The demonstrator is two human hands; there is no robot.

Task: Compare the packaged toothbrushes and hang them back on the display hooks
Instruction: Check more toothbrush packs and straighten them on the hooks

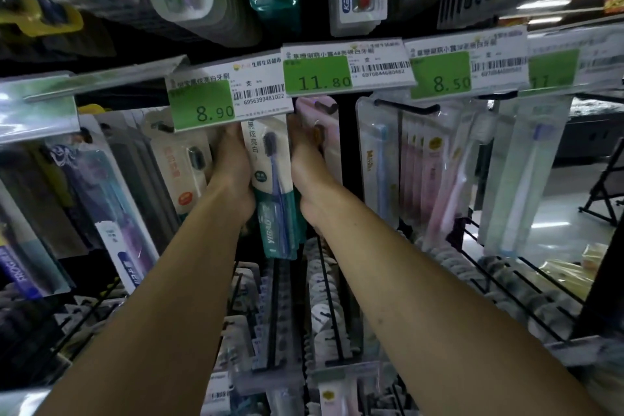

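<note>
Just below the 8.90 price tag (202, 105), the left hand (233, 169) grips the left edge of the teal toothbrush pack (273, 192); the right hand (309, 172) grips its right edge, fingers reaching up behind the tag, beside the pink pack (320, 118).

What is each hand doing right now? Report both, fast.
Left hand: grips the left edge of the teal-and-white carded toothbrush pack.
Right hand: holds the pack's right edge; fingers hidden.

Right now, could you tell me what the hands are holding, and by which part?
Both hands, left and right, hold the teal-and-white toothbrush pack by its side edges.
</note>
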